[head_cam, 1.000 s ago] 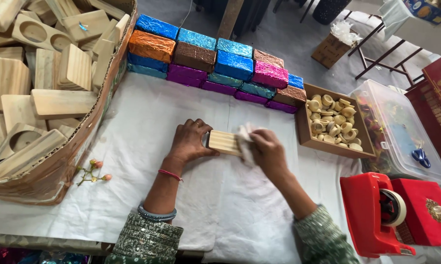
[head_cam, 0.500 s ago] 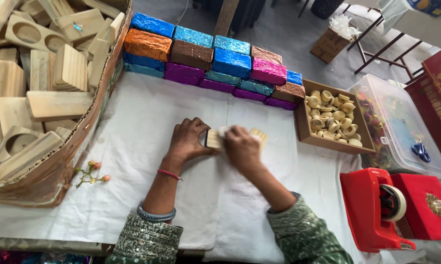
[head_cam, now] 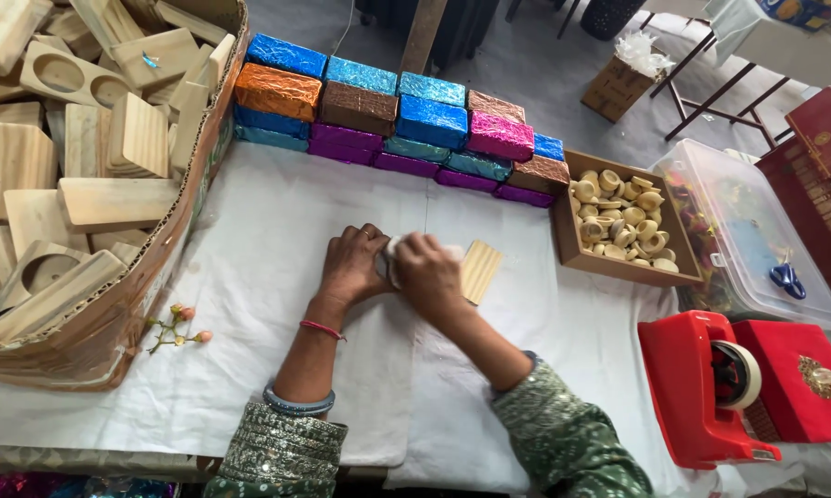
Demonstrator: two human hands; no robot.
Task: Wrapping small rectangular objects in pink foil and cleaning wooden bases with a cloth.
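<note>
A flat pale wooden block [head_cam: 481,270] lies on the white cloth-covered table [head_cam: 249,304], its right end sticking out from under my hands. My left hand [head_cam: 351,267] presses on the block's hidden left end. Close beside it, my right hand [head_cam: 427,274] is closed around a small white cloth [head_cam: 392,249] on top of the block. The two hands touch each other.
A big cardboard box [head_cam: 157,267] of cut wooden pieces fills the left. Foil-wrapped blocks [head_cam: 388,120] are stacked along the back. To the right are a box of small wooden cups [head_cam: 618,217], a clear bin [head_cam: 756,240] with blue scissors, a red tape dispenser [head_cam: 710,387] and a red box [head_cam: 798,378]. A twig with buds [head_cam: 177,327] lies near the left.
My right hand has slid left along the block with the white cloth, from its right end to beside my left hand. The block's right end is now uncovered.
</note>
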